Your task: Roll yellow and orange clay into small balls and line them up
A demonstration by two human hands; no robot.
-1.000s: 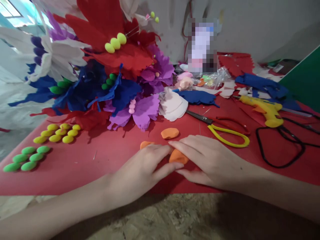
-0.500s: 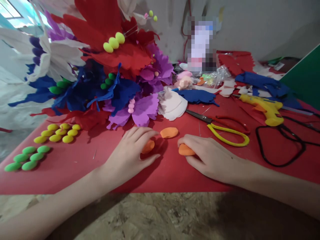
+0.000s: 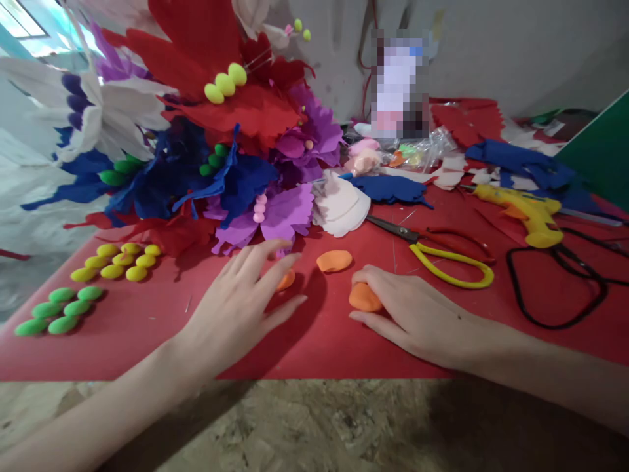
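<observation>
My right hand (image 3: 417, 311) pinches an orange clay lump (image 3: 365, 297) between thumb and fingers, low over the red table. My left hand (image 3: 238, 298) has its fingers spread and thumb apart. Just beyond its fingertips lies a second orange clay lump (image 3: 285, 280), partly hidden by the fingers. Between the hands and a little farther off, a flat, dented orange clay piece (image 3: 335, 261) rests on the table. To the left sit rows of yellow clay ovals (image 3: 113, 271) and green clay ovals (image 3: 63, 308).
Cloth butterflies (image 3: 230, 111) in red, blue, purple and white crowd the back left. Scissors (image 3: 432, 252) with red and yellow handles lie beyond my right hand. A yellow glue gun (image 3: 525, 210) with a black cord rests farther right. Fabric scraps (image 3: 521, 164) fill the back right.
My left hand has opened wider and drawn back leftward from its orange lump. My right hand has stayed nearly in place, with its thumb shifted and more of the held lump showing.
</observation>
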